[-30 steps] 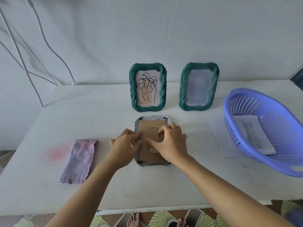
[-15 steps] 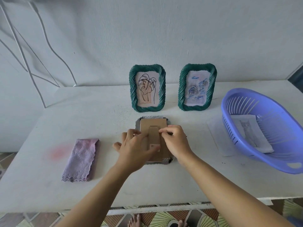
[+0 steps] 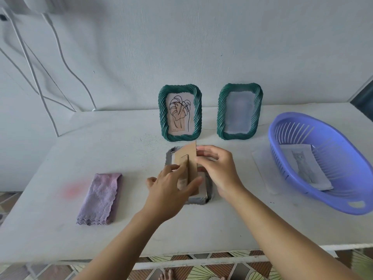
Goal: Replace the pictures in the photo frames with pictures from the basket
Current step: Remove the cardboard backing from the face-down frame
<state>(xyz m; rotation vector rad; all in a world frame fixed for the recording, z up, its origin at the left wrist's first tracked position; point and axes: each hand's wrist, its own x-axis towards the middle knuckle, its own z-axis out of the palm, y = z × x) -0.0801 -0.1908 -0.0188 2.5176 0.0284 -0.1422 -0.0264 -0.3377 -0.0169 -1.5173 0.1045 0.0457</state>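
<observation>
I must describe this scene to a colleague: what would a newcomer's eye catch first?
In the centre, the left hand and right hand hold a brown cardboard backing tilted up from a grey frame lying face down. Behind stand two green frames, and a purple basket with a cat picture sits at the right.

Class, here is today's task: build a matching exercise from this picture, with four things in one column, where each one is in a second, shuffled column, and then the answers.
Things
1. purple cloth
2. cardboard backing
3. cat picture
4. leaf drawing

Places
A. inside the blue basket
B. held by the left hand and the right hand
C. in a standing green frame
D. lying folded on the table

Pairs: 1-D, 2-B, 3-A, 4-C
</observation>
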